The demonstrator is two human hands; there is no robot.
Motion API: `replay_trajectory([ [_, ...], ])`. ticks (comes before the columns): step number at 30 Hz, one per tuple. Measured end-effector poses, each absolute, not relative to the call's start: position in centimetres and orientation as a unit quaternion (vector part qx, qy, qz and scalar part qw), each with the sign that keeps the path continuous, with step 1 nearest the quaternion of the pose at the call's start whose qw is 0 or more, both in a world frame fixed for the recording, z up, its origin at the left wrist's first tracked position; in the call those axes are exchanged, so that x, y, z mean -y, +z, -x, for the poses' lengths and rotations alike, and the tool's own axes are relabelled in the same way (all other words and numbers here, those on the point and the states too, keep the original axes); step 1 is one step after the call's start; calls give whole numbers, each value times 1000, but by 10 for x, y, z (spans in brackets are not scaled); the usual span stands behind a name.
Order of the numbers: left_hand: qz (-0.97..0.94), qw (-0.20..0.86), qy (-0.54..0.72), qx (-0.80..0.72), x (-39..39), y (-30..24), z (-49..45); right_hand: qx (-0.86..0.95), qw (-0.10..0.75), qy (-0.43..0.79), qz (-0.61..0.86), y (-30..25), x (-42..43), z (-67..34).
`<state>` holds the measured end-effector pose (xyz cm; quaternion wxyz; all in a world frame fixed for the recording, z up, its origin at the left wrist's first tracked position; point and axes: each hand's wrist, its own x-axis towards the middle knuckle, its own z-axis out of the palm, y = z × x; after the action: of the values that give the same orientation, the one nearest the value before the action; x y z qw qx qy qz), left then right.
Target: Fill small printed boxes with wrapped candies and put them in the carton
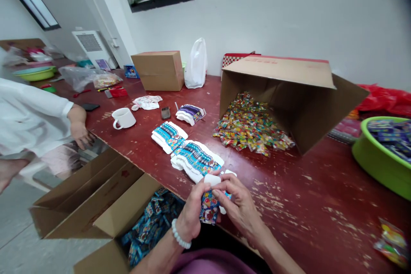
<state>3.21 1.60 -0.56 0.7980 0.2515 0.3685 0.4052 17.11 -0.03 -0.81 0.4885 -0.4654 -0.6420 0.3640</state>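
A scuffed red bench (pixel 321 205) runs along a white wall, crowded with boxes and wrappers. At its near edge both hands meet over a small packet (pixel 209 208) with a bright printed face. The left hand (pixel 192 214), a white bead bracelet at its wrist, comes in from the lower left and closes on the packet's left side. The right hand (pixel 239 205) comes in from the lower right, with its fingertips pinched together on the white upper end of the packet. So both hands are clamped on it, each about equally near.

The packet stands roughly upright between them, with its long axis running away from the person, the white end pointing toward the far wall and the printed end toward the lap. Just beyond the hands lie two fanned stacks (pixel 195 159) of similar packets, white edges lapped, their long axes slanting from near right to far left. Below the bench edge, left of the hands, an open carton (pixel 128 209) holds more blue packets. Farther right a tipped box (pixel 289 90) spills candy (pixel 250 126). A green tub (pixel 379 158) sits at the far right. Another person in white sits at the left.
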Motion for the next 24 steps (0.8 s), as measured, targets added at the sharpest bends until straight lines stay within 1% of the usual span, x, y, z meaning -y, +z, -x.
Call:
replay_trajectory([
  [2, -244, 802, 395, -376, -16, -5, -33, 619, 507, 377, 466, -7, -1, -171],
  [5, -221, 808, 403, -369, -18, -2, -32, 583, 545, 358, 485, -13, -1, -170],
  [8, -200, 809, 420, -359, -18, -1, -31, 598, 541, 340, 484, -19, 1, -171],
  [11, -202, 801, 417, -380, -15, -2, -32, 625, 522, 347, 466, -15, 0, -174],
  [13, -223, 792, 417, -387, -12, -1, -32, 620, 512, 379, 458, -11, -4, -176],
  [15, -243, 788, 412, -388, -12, 2, -33, 577, 507, 453, 452, -10, -8, -177],
  [17, -248, 799, 391, -385, -13, 6, -33, 513, 512, 530, 440, -10, -11, -178],
  [19, -242, 818, 368, -370, -16, 8, -32, 488, 508, 564, 431, -11, -11, -180],
  [21, -235, 836, 346, -355, -19, 7, -32, 531, 495, 534, 433, -10, -10, -183],
  [24, -232, 844, 324, -358, -20, 3, -33, 628, 465, 446, 436, -4, -7, -189],
])
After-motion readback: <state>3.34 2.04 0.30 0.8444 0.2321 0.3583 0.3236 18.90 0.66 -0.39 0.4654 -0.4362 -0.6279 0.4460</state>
